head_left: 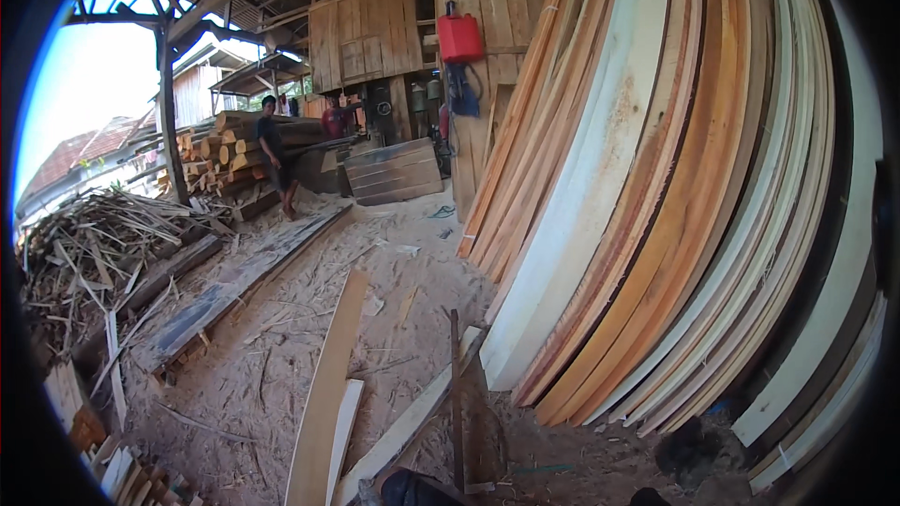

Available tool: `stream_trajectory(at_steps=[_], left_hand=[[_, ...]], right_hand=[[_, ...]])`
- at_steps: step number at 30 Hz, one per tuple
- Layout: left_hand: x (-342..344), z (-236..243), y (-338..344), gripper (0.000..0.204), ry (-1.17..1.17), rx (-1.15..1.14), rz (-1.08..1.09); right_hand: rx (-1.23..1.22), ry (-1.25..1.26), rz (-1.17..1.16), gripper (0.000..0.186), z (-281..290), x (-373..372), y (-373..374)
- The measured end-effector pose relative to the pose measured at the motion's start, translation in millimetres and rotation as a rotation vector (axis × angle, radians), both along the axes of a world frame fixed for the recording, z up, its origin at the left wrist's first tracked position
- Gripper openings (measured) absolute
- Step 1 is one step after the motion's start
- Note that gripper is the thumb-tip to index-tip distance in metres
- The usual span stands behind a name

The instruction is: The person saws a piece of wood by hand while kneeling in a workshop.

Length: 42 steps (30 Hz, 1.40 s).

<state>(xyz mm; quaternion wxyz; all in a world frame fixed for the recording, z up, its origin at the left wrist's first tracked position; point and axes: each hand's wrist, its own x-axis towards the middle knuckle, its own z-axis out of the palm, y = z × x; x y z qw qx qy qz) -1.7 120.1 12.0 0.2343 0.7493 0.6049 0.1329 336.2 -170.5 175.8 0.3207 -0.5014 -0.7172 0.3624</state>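
Observation:
Neither of my hands can be made out. A piece of dark cloth (417, 489) shows at the lower edge, and I cannot tell whether it is a sleeve or a trouser leg. Just left of it, a long tan plank (327, 384) runs up from the lower edge over the sawdust. Beside that plank is a shorter pale board (346, 436). A third, weathered pale board (412, 426) slants up to the right, near a thin upright dark bar (457, 394).
Tall sawn boards (600, 150) lean along the right side. A low dark beam (239, 286) lies at left, beside a scrap-wood heap (103, 253). Farther back, a person (272, 155) stands near stacked timber (225, 150), with another person (335, 119) behind. A red jerrycan (459, 38) hangs on the plank wall.

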Motion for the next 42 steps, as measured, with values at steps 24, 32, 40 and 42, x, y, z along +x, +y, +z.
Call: stream_trajectory(at_steps=[24, 32, 40, 42], left_hand=[[56.4, 74.2, -62.1, 0.069, 0.147, 0.24, 0.289], [62.3, 72.4, -59.3, 0.074, 0.123, 0.179, 0.296], [72.9, 80.1, -62.7, 0.066, 0.152, 0.18, 0.273], [65.3, 72.3, -61.4, 0.065, 0.118, 0.211, 0.266]], right_hand=[[0.187, -0.008, -0.05, 0.066, -56.3, -87.8, 137.3], [0.039, -0.028, 0.003, 0.075, -64.9, -90.9, 149.4], [0.018, -0.009, 0.0, 0.071, -71.7, -85.4, 146.1], [0.021, -0.004, 0.003, 0.071, -72.1, -86.9, 144.1]])
